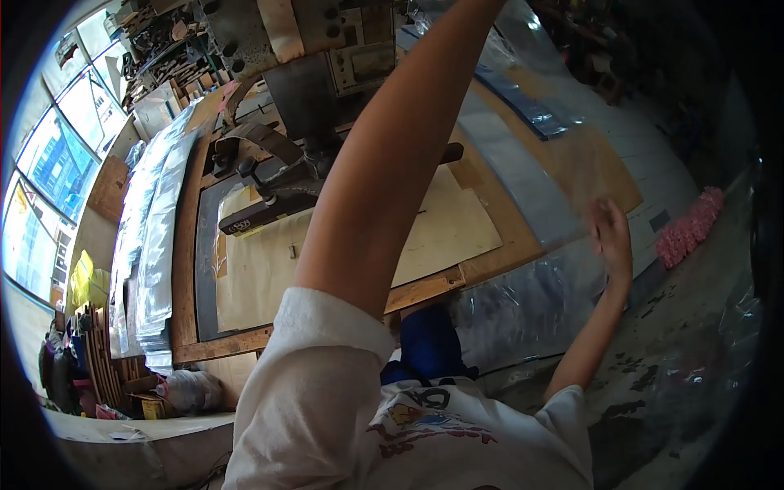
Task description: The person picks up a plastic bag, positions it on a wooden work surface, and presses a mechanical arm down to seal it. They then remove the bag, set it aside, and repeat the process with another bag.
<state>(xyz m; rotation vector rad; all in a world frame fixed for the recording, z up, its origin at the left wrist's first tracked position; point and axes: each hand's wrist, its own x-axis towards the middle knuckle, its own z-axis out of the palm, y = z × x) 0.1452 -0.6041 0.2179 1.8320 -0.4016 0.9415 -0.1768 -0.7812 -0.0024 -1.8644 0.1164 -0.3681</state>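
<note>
My left arm (384,163) reaches up from the shoulder across a wooden workbench (188,245) and leaves the picture at the top, so my left hand is hidden. My right hand (612,238) is blurred, fingers stretched out, and lies on or just above a clear plastic sheet (531,302) at the bench's right side. I see nothing gripped in it. A dark metal press machine (286,98) stands at the back of the bench, with a beige board (445,233) lying in front of it.
Long stacks of clear plastic film (151,237) run along the bench's left edge. More film strips (523,106) lie at the back right. A pink bundle (690,229) sits on the grey floor to the right. Windows (49,163) and cluttered shelves fill the left.
</note>
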